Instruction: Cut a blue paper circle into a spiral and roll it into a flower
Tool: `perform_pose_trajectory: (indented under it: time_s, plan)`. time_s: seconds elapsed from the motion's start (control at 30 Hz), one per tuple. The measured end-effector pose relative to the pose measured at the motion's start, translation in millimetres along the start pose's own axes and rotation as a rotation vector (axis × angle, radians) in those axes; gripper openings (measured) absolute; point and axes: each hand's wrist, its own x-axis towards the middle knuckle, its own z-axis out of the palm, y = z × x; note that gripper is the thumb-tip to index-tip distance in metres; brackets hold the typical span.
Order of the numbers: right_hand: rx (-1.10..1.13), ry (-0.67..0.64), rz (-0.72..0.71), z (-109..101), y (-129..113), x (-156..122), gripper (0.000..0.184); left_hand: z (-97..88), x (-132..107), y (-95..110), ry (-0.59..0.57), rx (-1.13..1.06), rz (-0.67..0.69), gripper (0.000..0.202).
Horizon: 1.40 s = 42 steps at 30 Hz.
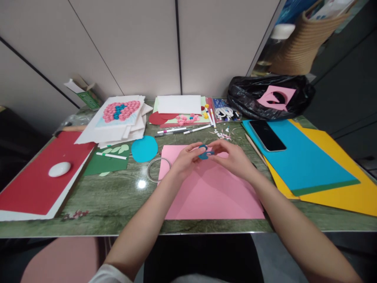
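Over the pink paper sheet (212,192), my left hand (188,159) pinches a small blue, rounded, ring-like thing (203,152) between thumb and fingers. My right hand (231,157) meets it from the other side, its thumb and fingertips closed at the blue thing's right edge. What exactly the blue thing is I cannot make out, as the fingers cover part of it. Close to my left wrist, a metal ring (149,173) lies partly on the pink sheet's edge. A light blue paper circle (144,149) rests just beyond the ring.
At left are red paper (29,181) with a white oval object (59,169), green paper (91,165) and a heart picture (120,112). Pens (197,129) lie at the back. On the right, a phone (267,135) rests on blue paper (306,161) near a black bag (244,98).
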Motion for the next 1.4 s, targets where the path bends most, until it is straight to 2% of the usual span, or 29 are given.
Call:
perform_pose_trajectory:
  time_s: [0.07, 0.17, 0.3, 0.43, 0.53, 0.63, 0.73, 0.93, 1.1, 1.4]
  plan:
    - [0.046, -0.008, 0.061, 0, 3, 1, 0.019, 0.6, 0, 1, 0.008, 0.008, 0.003, 0.037]
    - [0.16, 0.008, 0.159, -1, 5, 2, 0.02, 0.4, 0, 0, -0.006, 0.037, 0.051, 0.038]
    - [0.323, 0.029, 0.257, -2, 2, 4, 0.023, -0.3, 0, -3, -0.042, 0.153, 0.227, 0.036]
    - [0.423, 0.071, 0.286, 0, 3, 5, 0.027, 1.4, -3, -4, -0.078, 0.309, 0.357, 0.031]
    - [0.39, 0.128, 0.266, 2, 6, 5, 0.027, 3.8, -5, -4, -0.103, 0.366, 0.395, 0.029]
    - [0.29, 0.193, 0.226, 4, 9, 5, 0.026, 4.3, -4, -5, -0.145, 0.35, 0.35, 0.028]
    - [0.234, 0.214, 0.195, 5, 10, 4, 0.026, 2.0, -2, -5, -0.178, 0.273, 0.233, 0.031]
    - [0.113, 0.187, 0.131, 6, 6, 2, 0.023, -2.4, 0, -4, -0.096, 0.155, 0.035, 0.037]
    - [0.043, 0.175, 0.098, 6, 8, 1, 0.026, -3.1, -1, -3, -0.109, 0.099, -0.003, 0.037]
    - [0.287, 0.068, 0.156, 8, 10, 4, 0.034, -2.6, -1, -3, -0.11, 0.092, 0.043, 0.04]
